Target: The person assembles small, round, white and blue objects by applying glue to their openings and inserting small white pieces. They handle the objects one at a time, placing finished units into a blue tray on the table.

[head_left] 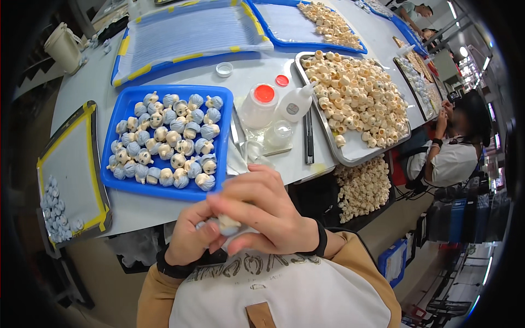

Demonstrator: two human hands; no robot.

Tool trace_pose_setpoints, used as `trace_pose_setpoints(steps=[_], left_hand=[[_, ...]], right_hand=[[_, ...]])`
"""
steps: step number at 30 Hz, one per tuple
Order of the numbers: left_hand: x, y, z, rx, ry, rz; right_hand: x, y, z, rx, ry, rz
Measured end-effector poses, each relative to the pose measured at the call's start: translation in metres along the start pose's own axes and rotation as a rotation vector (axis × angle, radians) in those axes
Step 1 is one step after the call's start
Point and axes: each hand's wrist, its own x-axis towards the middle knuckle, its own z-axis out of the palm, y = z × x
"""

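Nearest, just above the apron front: small blue-and-cream head point(229, 222), held up between both palms, clear of any tray. In left hand point(192, 232): snug curl of thumb and fingers about the blue side. With right hand point(273, 213): fingers arched over the top, thumb below; pinching or merely screening, cannot tell.

Probable step: pressing or seating cream part and blue part together. Next move, by judgement, to call for a steady left hold, light even pressure, then a check of the join.

Hidden: most of the piece, under the right fingers; its face too. Whitish patch beneath, cloth or part of the piece, unclear.

Just beyond: blue tray point(158, 191) of similar heads point(178, 160), blue-topped, many turned away. To its right, jar with red top point(259, 112), white squeeze bottle point(296, 104), contents uncertain. Farther right: metal tray point(355, 144), heaped with hollow cream pieces point(355, 98). At left, yellow-taped tray point(76, 158) with blue pieces point(53, 210), too small to read.

Farthest: paper-lined tray point(191, 33), cut off at top; co-worker point(451, 161) at right, hand-work blurred.
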Motion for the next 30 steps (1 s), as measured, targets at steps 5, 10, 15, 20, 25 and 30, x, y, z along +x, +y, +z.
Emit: trace_pose_setpoints(steps=[5,10,15,20,25,30], left_hand=[[0.017,0.027,-0.003,-0.609,0.084,-0.024],[0.015,0.028,-0.008,-0.179,0.041,0.129],[-0.002,0.032,-0.003,0.369,0.043,0.051],[0.0,0.024,0.0,-0.111,0.03,0.015],[0.004,0.031,0.009,-0.079,0.005,-0.065],[0.005,0.015,-0.001,0.006,-0.115,0.026]], right_hand=[[-0.007,0.013,-0.037,-0.141,0.11,0.131],[-0.029,0.046,-0.095,-0.666,0.422,0.526],[-0.046,0.063,-0.11,-0.632,0.119,0.776],[-0.048,0.069,-0.112,-0.547,0.091,0.799],[-0.053,0.068,-0.117,-0.506,0.032,0.76],[-0.057,0.071,-0.123,-0.53,0.1,0.747]])
